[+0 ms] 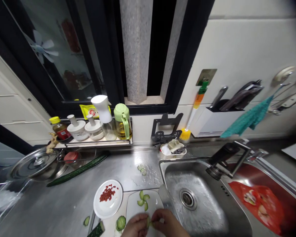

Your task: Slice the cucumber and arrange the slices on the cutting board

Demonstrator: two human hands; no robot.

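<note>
Cucumber slice (148,223) is sitting between your hands, over the near part of the white plate (157,199); your left hand (137,226) and right hand (164,223) are pinching it from opposite sides. Four other pieces (141,202) are lying just beyond; its long axis is appearing too small to judge.

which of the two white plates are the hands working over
The squarish plate, under the left hand and right hand. It carries cucumber slices; the round plate to its left holds small red pieces.
</note>
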